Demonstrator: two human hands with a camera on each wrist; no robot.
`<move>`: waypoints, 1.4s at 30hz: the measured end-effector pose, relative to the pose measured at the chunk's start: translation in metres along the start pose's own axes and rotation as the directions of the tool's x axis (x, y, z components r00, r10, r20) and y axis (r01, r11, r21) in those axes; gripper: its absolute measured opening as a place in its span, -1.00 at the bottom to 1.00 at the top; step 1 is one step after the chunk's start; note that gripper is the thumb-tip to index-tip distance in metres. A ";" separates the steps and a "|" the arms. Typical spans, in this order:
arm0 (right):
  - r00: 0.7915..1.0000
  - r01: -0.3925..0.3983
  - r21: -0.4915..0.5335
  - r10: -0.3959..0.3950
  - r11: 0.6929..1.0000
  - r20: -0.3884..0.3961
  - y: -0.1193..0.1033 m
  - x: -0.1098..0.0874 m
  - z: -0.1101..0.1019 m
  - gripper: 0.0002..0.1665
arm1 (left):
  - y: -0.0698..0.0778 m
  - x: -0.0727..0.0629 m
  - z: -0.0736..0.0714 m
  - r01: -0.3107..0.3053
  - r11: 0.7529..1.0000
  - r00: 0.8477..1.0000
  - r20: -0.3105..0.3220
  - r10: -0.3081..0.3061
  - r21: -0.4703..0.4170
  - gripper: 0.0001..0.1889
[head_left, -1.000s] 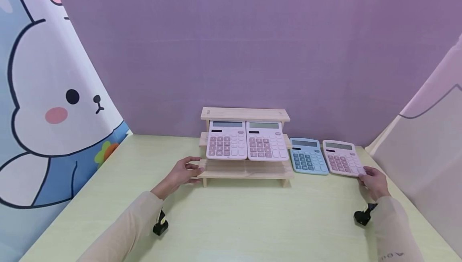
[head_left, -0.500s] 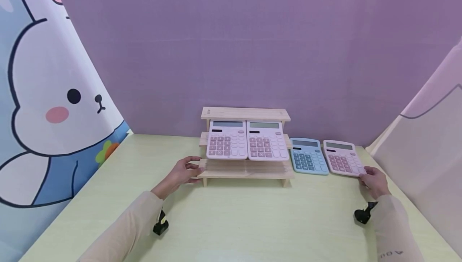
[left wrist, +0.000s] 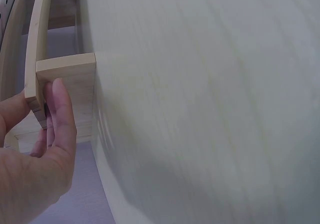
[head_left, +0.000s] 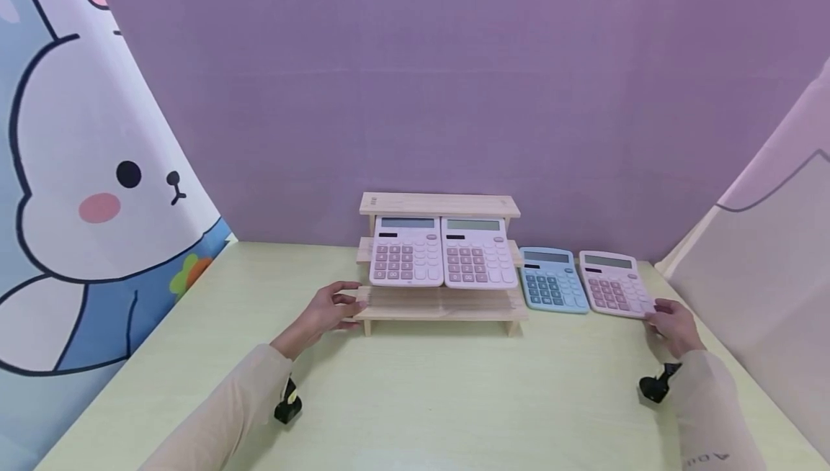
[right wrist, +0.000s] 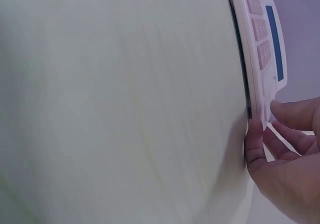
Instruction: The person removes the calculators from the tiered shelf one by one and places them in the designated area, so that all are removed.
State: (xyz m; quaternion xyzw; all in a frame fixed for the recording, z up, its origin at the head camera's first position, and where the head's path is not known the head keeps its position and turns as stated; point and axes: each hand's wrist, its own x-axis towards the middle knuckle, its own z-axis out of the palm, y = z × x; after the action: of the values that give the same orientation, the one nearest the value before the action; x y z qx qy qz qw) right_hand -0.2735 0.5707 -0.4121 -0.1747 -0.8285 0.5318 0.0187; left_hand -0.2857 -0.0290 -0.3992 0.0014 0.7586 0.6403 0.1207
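Note:
A tiered wooden shelf rack [head_left: 443, 304] stands at the back of the table. My left hand [head_left: 332, 307] grips the left end of its lowest board; in the left wrist view the thumb lies over the board and the fingers [left wrist: 62, 114] curl beneath it. Two pink calculators [head_left: 406, 253] lean side by side on the rack's middle tier. To the right of the rack lies a blue calculator [head_left: 554, 281], with another pink calculator [head_left: 614, 284] beside it. My right hand [head_left: 674, 328] pinches that pink calculator's lower right corner, thumb on top and fingers at its edge.
The pale wooden table [head_left: 428, 399] runs up to a purple backdrop [head_left: 441, 82]. A cartoon rabbit panel [head_left: 97, 240] borders the left side, and a pale panel [head_left: 772, 276] the right. A black wrist camera [head_left: 287, 405] hangs under the left wrist.

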 end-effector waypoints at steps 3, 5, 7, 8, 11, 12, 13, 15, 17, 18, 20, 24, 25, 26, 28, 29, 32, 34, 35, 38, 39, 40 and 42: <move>1.000 0.005 0.012 -0.006 1.000 0.010 0.000 0.000 -0.001 -0.23 | 0.000 0.000 0.000 -0.002 1.000 1.000 0.004 0.003 -0.008 -0.44; 1.000 0.007 0.005 -0.007 1.000 0.012 0.000 -0.001 -0.002 -0.23 | -0.001 0.001 0.000 -0.005 1.000 1.000 0.005 0.005 -0.008 -0.45; 1.000 0.005 -0.014 -0.005 1.000 0.006 -0.001 -0.001 -0.002 -0.24 | -0.001 0.001 -0.001 -0.006 1.000 1.000 0.007 0.006 -0.004 -0.45; 1.000 0.005 -0.026 -0.005 1.000 0.003 -0.001 -0.001 -0.003 -0.25 | -0.001 0.001 -0.001 -0.008 1.000 1.000 0.009 0.008 -0.002 -0.44; 1.000 0.001 -0.065 -0.001 0.998 -0.004 -0.003 -0.002 -0.003 -0.25 | -0.001 0.000 -0.001 -0.009 1.000 1.000 0.011 0.009 0.004 -0.43; 1.000 -0.002 -0.076 0.001 0.997 -0.009 -0.004 -0.003 -0.003 -0.25 | 0.000 0.000 -0.001 -0.010 1.000 1.000 0.014 0.009 0.006 -0.43; 1.000 -0.004 -0.083 0.003 0.997 -0.012 -0.005 -0.003 -0.003 -0.25 | 0.000 -0.001 0.000 -0.011 1.000 1.000 0.016 0.011 0.006 -0.43; 1.000 -0.009 -0.105 0.006 0.994 -0.024 -0.006 -0.005 -0.003 -0.25 | 0.000 -0.001 0.000 -0.010 1.000 1.000 0.014 0.010 0.006 -0.43; 0.999 -0.006 -0.122 0.002 0.993 -0.035 -0.008 -0.006 -0.002 -0.26 | 0.000 -0.001 0.000 -0.005 1.000 1.000 0.014 0.005 0.006 -0.43; 0.999 -0.006 -0.129 0.001 0.992 -0.040 -0.008 -0.006 -0.002 -0.27 | 0.000 -0.001 0.000 -0.003 1.000 1.000 0.016 0.003 0.005 -0.43; 0.999 0.002 -0.144 -0.008 0.990 -0.047 -0.010 -0.008 -0.002 -0.27 | -0.001 0.000 0.000 0.003 1.000 1.000 0.014 -0.003 0.002 -0.43; 0.998 0.038 -0.172 -0.047 0.984 -0.046 -0.012 -0.013 0.000 -0.29 | 0.000 0.000 -0.001 0.001 1.000 1.000 0.017 -0.001 -0.005 -0.42; 0.997 0.053 -0.178 -0.061 0.983 -0.044 -0.013 -0.015 0.001 -0.30 | 0.000 0.000 -0.001 -0.002 1.000 1.000 0.017 0.002 -0.007 -0.42; 0.996 0.071 -0.183 -0.080 0.981 -0.042 -0.013 -0.016 0.002 -0.31 | 0.000 0.000 -0.001 -0.007 1.000 1.000 0.021 0.007 -0.006 -0.42; 0.992 0.109 -0.184 -0.118 0.977 -0.040 -0.014 -0.019 0.004 -0.34 | 0.000 -0.001 -0.002 -0.011 1.000 1.000 0.023 0.011 -0.005 -0.42; 0.990 0.124 -0.183 -0.133 0.975 -0.039 -0.015 -0.021 0.006 -0.35 | 0.000 -0.001 -0.002 -0.012 1.000 1.000 0.024 0.012 -0.004 -0.42; 0.985 0.155 -0.184 -0.165 0.971 -0.040 -0.016 -0.024 0.010 -0.38 | 0.000 0.000 -0.002 -0.013 1.000 1.000 0.021 0.013 -0.002 -0.43; 0.985 0.161 -0.185 -0.171 0.969 -0.036 -0.018 -0.027 0.014 -0.38 | 0.000 0.000 -0.002 -0.012 1.000 1.000 0.018 0.012 -0.004 -0.44; 0.985 0.163 -0.186 -0.172 0.969 -0.033 -0.020 -0.028 0.015 -0.38 | 0.000 0.000 -0.001 -0.010 1.000 1.000 0.016 0.010 -0.006 -0.45; 0.980 0.192 -0.186 -0.198 0.964 -0.015 -0.023 -0.031 0.020 -0.39 | -0.001 0.000 -0.001 -0.009 1.000 1.000 0.011 0.009 -0.009 -0.45; 0.978 0.203 -0.185 -0.208 0.962 -0.008 -0.024 -0.032 0.022 -0.40 | -0.001 0.001 -0.001 -0.008 1.000 1.000 0.012 0.008 -0.009 -0.45; 0.975 0.215 -0.183 -0.220 0.959 -0.005 -0.025 -0.034 0.024 -0.41 | -0.001 0.000 -0.001 -0.007 1.000 1.000 0.011 0.008 -0.008 -0.44; 0.971 0.236 -0.178 -0.239 0.955 0.004 -0.027 -0.036 0.028 -0.42 | -0.001 0.000 -0.001 -0.007 1.000 1.000 0.010 0.007 -0.004 -0.44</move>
State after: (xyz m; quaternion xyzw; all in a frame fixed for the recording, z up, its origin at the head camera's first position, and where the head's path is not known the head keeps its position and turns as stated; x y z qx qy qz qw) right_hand -0.2526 0.5250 -0.3945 -0.0796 -0.8872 0.4485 0.0739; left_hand -0.2860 -0.0297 -0.4002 0.0070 0.7568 0.6421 0.1225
